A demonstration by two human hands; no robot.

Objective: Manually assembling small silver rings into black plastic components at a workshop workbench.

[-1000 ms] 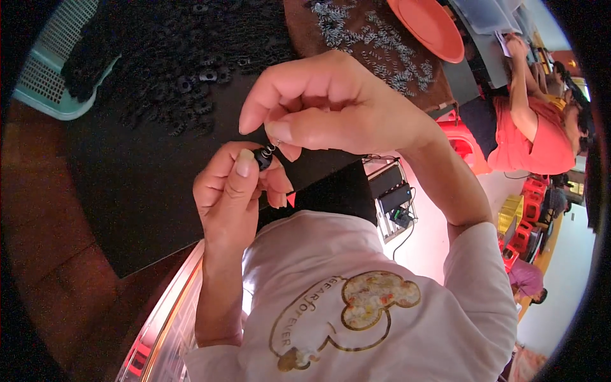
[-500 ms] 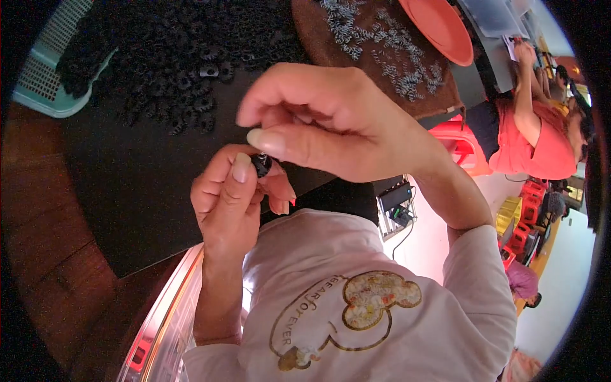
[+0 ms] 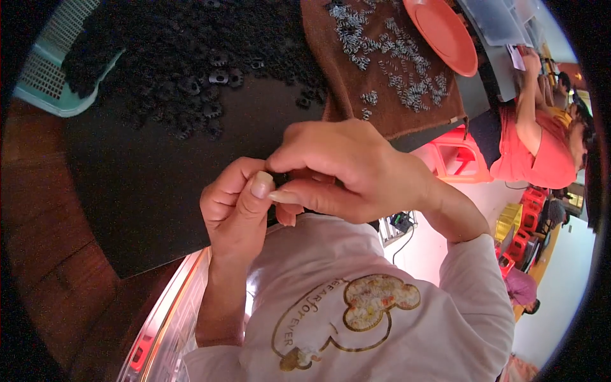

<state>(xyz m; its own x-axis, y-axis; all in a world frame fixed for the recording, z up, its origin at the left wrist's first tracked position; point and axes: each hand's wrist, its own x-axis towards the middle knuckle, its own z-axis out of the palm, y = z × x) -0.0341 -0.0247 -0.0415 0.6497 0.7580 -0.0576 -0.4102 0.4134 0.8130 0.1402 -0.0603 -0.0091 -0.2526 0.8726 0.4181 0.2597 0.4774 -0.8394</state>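
Note:
In front of my chest, over the near edge of the dark table (image 3: pixel 140 191), my two hands meet fingertip to fingertip. My left hand (image 3: pixel 237 210) is closed, thumb pressed against the fingers, on a small black plastic part that the fingers now hide. From the right, my right hand (image 3: pixel 347 169) bends over it, its thumb and forefinger closed at the left thumb tip. Whatever lies between the right fingertips is hidden. Beyond my hands lies a heap of small black plastic parts (image 3: pixel 184 83) with holes. Small metal springs (image 3: pixel 414 83) are scattered on a brown cloth (image 3: pixel 318 38).
A pale green perforated basket (image 3: pixel 48 70) stands at the far left, with black parts spilling over its rim. An orange-red plate (image 3: pixel 445 38) rests beside the springs. To the right are a red stool (image 3: pixel 458 159) and a person in a red shirt (image 3: pixel 534 153).
My right hand has come down toward me and closed in on the left fingertips. The black part with a spring at its top, visible before in my left hand, is now covered.

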